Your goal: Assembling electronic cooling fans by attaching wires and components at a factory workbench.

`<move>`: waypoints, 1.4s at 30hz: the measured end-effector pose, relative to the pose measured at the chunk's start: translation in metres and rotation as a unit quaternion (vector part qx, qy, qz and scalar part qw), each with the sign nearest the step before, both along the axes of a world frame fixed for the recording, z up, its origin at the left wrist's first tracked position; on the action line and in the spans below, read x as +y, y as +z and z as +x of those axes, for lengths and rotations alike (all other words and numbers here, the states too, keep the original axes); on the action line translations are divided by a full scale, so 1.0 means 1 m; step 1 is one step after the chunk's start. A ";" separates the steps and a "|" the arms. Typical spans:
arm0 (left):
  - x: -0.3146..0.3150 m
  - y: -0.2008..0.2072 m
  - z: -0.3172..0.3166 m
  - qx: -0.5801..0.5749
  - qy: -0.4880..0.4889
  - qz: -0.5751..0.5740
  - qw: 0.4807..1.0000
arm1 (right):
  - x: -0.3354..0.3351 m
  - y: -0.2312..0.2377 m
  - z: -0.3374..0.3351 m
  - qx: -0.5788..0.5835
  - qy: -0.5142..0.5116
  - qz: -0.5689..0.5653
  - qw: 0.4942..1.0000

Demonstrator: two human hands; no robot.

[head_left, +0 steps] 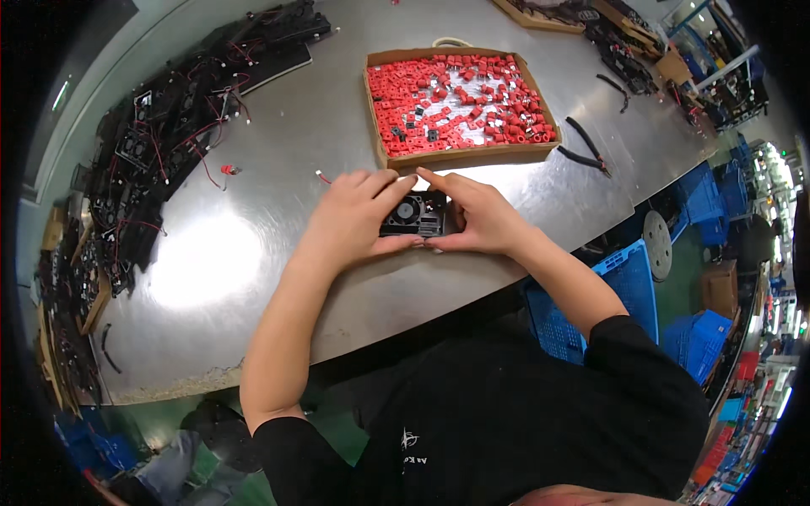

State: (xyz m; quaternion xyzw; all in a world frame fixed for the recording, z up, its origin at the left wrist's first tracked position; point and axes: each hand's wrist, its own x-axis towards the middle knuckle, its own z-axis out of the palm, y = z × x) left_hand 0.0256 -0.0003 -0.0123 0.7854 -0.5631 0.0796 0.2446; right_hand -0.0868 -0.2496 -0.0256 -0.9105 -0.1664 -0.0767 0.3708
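Note:
Between my two hands is a black plastic housing with a small round fan (pixel 408 211) set in it, held low over the metal table. My left hand (pixel 359 211) is wrapped round its left side, thumb along the near edge and fingers over the far edge. On the right side my right hand (pixel 481 211) grips it the same way, and the thumbs nearly meet in front. A thin red wire with a white plug (pixel 321 176) pokes out by my left fingers. The fingers hide the ends of the housing.
Just beyond my hands, a shallow cardboard tray (pixel 472 157) holds many small red parts. Black-handled pliers (pixel 586 152) lie at its right. Piled black fan assemblies (pixel 135 169) with red wires line the left side. A small red part (pixel 229 169) lies nearer. Blue crates (pixel 633 287) stand below the table's right edge.

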 end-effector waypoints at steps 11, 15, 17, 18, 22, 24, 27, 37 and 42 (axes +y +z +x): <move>0.003 -0.007 -0.006 0.005 0.028 0.042 0.999 | -0.025 0.055 0.040 0.089 0.020 0.009 0.996; 0.001 -0.008 -0.006 -0.021 0.031 0.031 0.999 | -0.035 0.054 0.096 0.021 -0.073 -0.058 0.995; 0.002 -0.009 -0.007 -0.006 0.042 0.052 0.998 | -0.036 0.045 0.113 0.037 0.003 -0.193 0.981; 0.001 -0.009 -0.006 -0.008 0.042 0.051 0.998 | -0.037 0.039 0.117 0.035 0.002 -0.194 0.980; 0.001 -0.010 -0.007 -0.012 0.032 0.032 0.999 | -0.036 0.030 0.118 0.029 -0.012 -0.207 0.978; 0.001 -0.009 -0.008 -0.008 0.027 0.031 0.999 | -0.033 0.027 0.112 -0.022 -0.043 -0.198 0.979; 0.000 -0.003 -0.009 0.006 0.038 0.056 0.998 | -0.034 0.031 0.095 -0.065 -0.079 -0.149 0.984; 0.001 -0.007 -0.007 0.000 0.047 0.043 0.998 | 0.023 0.043 -0.010 -0.036 -0.108 -0.110 0.987; 0.001 -0.008 -0.008 0.004 0.052 0.047 0.997 | 0.033 0.040 -0.012 -0.074 -0.111 -0.163 0.978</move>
